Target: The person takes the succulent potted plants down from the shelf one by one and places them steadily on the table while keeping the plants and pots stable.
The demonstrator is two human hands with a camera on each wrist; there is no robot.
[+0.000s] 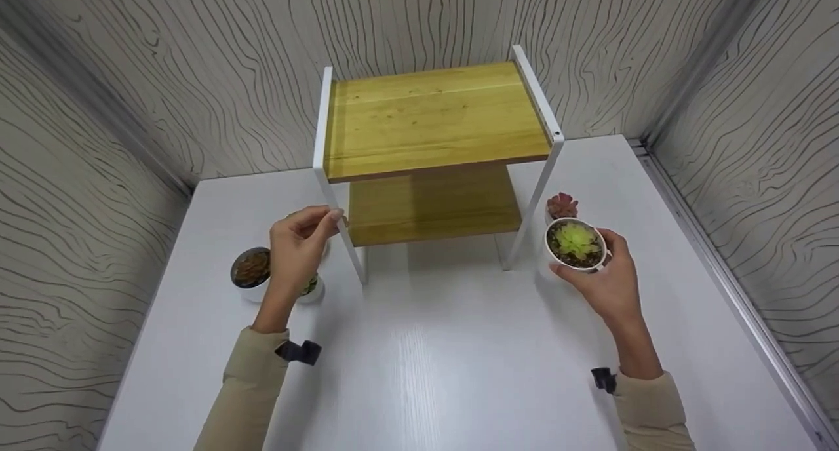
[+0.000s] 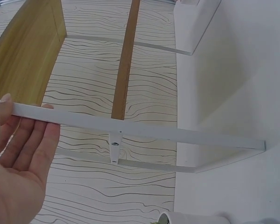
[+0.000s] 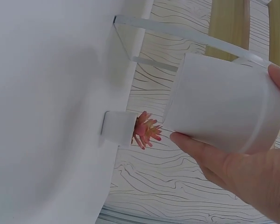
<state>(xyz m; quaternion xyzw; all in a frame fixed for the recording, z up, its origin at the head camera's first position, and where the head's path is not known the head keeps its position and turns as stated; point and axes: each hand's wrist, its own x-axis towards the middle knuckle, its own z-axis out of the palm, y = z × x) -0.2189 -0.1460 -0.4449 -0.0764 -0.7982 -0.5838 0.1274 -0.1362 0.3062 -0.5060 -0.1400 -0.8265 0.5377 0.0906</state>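
Observation:
A two-tier shelf (image 1: 439, 117) with wooden boards and a white frame stands on the white table. My left hand (image 1: 298, 248) grips its front left leg; in the left wrist view the fingers (image 2: 35, 144) lie behind the white bar. My right hand (image 1: 606, 277) holds a white pot (image 3: 223, 105) by its side, with a green succulent (image 1: 575, 240) in dark soil. This pot is raised off the table, right of the shelf. Behind it, a smaller pot (image 3: 119, 127) with a red succulent (image 1: 562, 205) stands on the table.
Left of the shelf, a pot with a dark reddish succulent (image 1: 252, 267) stands beside a small white pot (image 1: 313, 292), partly hidden by my left forearm. Wood-grain panels (image 1: 229, 64) enclose the table (image 1: 419, 346) at the back and both sides.

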